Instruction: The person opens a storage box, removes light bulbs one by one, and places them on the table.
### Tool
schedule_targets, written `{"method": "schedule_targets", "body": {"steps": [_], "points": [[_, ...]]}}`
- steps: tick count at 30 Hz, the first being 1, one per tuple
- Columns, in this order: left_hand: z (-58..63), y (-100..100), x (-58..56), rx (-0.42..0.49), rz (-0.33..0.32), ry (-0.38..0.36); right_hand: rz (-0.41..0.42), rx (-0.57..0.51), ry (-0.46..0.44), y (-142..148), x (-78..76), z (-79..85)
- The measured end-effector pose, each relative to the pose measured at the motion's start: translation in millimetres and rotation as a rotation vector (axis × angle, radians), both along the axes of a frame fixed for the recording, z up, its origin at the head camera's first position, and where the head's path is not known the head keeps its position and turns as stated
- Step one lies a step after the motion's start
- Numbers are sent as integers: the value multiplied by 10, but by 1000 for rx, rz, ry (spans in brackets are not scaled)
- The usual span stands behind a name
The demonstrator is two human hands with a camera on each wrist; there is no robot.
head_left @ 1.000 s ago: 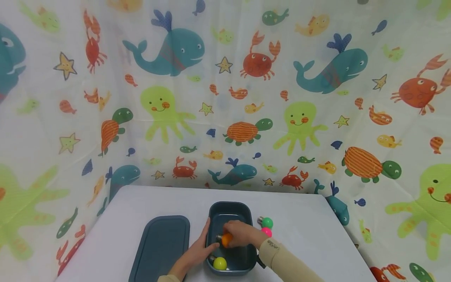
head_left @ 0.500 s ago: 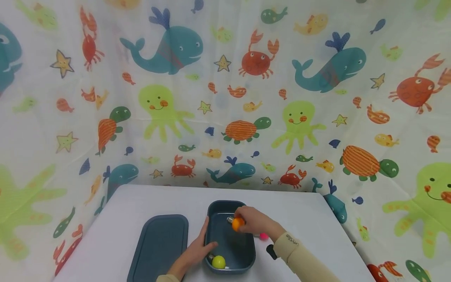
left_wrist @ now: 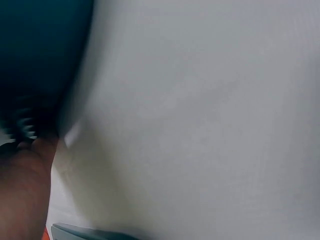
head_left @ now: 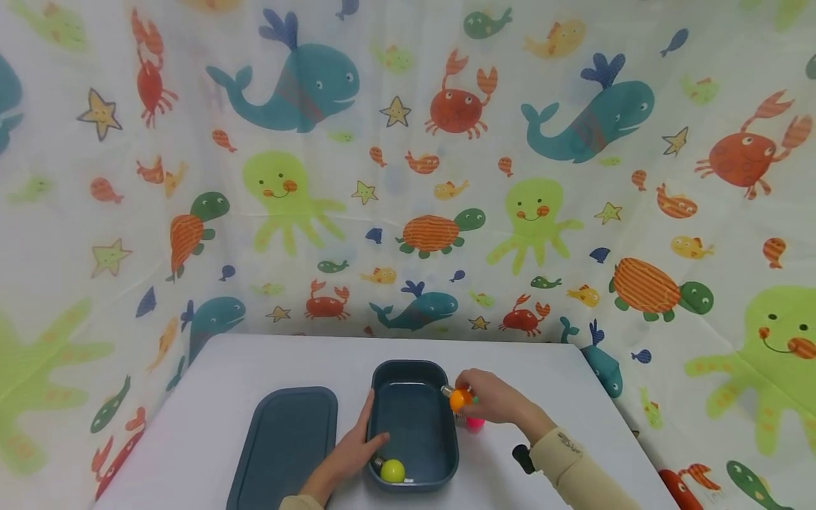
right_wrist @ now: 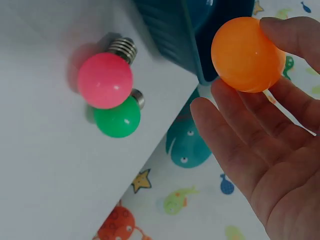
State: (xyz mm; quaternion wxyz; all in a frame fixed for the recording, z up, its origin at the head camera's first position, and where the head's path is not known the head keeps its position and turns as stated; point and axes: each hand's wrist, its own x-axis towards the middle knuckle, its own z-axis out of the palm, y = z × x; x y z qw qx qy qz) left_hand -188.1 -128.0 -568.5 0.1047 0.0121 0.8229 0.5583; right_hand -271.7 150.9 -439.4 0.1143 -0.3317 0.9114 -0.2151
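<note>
My right hand (head_left: 496, 398) pinches an orange light bulb (head_left: 459, 401) between thumb and fingers, just over the right rim of a dark blue box (head_left: 417, 425). In the right wrist view the thumb lies on top of the orange globe and the fingertips below it. My left hand (head_left: 349, 455) holds the box's left wall, thumb over the rim and fingers along the outside. A yellow bulb (head_left: 393, 471) lies inside the box at its near left corner. Outside, right of the box, lie a pink bulb (right_wrist: 105, 81) and a green bulb (right_wrist: 118, 121), side by side.
A flat dark blue lid (head_left: 287, 439) lies on the white table (head_left: 548, 397), left of the box. Behind the table hangs a curtain (head_left: 408, 177) printed with sea animals. A black strap piece (head_left: 523, 459) shows by the right sleeve.
My right hand has lifted the orange bulb from inside the box and carried it right and away from me, to the right rim. The left hand has stayed at the box.
</note>
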Motion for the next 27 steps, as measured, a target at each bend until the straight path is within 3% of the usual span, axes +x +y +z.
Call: {"method": "schedule_targets", "body": {"steps": [9, 16, 27], "points": [[4, -4, -8, -5, 8, 10, -64, 44, -50, 172, 38, -29], [18, -17, -5, -5, -8, 7, -36, 84, -87, 250, 64, -139], [-4, -22, -8, -7, -6, 11, -62, 195, -131, 249, 113, -445]]}}
